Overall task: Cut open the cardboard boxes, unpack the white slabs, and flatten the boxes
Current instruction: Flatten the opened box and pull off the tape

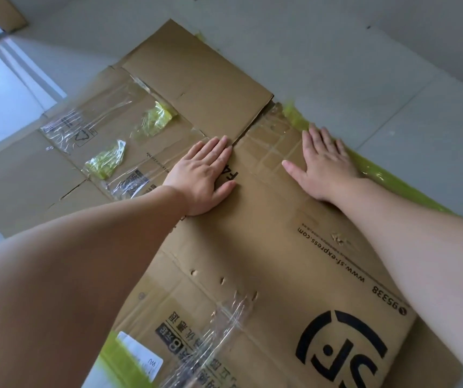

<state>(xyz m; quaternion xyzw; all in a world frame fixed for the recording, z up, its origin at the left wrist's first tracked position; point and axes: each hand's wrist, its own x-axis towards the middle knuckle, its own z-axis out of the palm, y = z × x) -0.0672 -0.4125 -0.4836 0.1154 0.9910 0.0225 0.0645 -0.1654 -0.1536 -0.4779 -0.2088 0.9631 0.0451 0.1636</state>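
Both hands (264, 169) press flat on flattened box (266, 242).

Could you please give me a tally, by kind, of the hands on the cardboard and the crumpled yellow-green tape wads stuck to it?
Hands pressed flat on the flattened cardboard box: 2, the left hand and the right hand.
Crumpled yellow-green tape wads: 2, the farther wad and the nearer wad.
Total: 4
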